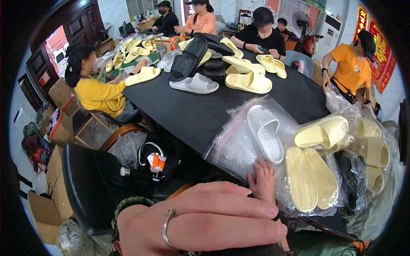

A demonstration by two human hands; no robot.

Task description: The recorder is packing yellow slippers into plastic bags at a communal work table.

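My left hand is very close in the foreground, a ring on one finger. Its fingers stretch out to the right and hold nothing I can see. Beyond it, my right hand lies with fingers apart on a clear plastic bag, beside the lower end of a light grey slide sandal. The sandal rests on the bag, strap side up. Just right of my right hand, a bagged pair of pale yellow slides shows its ribbed soles.
More bagged yellow slides pile up at the right edge. Loose yellow, grey and black slides heap on the black table. Several people sit around it, one in orange handling plastic. A black chair stands at left.
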